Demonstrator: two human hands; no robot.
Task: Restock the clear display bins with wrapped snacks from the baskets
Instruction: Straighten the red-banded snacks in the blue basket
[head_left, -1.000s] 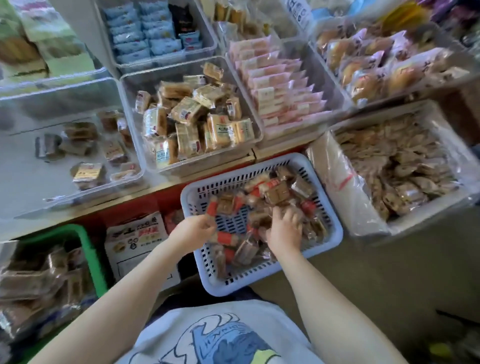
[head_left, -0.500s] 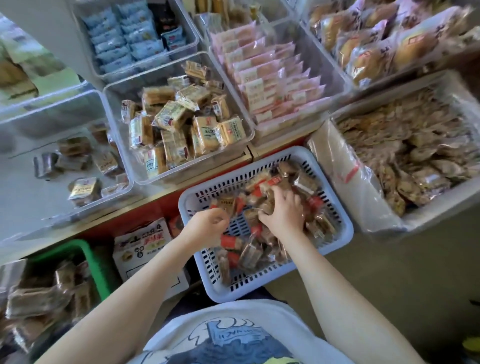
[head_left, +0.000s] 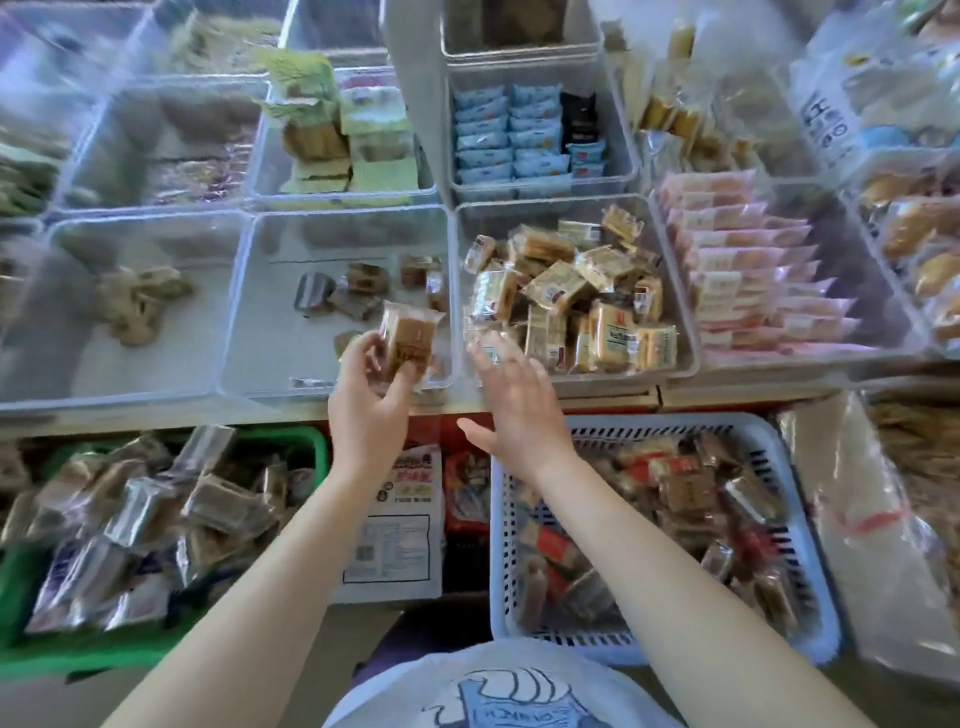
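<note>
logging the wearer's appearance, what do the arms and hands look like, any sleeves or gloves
Both forearms are bare from the bottom edge of the picture to the wrist, with no sleeves in view. The left hand and right hand wear no gloves, and no rings or watch show. Below is a light T-shirt with a blue printed graphic.

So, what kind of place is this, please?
Probably a snack shop or stall. Clear display bins hold sorted wrapped snacks, a white basket and a green basket below hold stock, and the left hand holds one wrapped snack.
</note>
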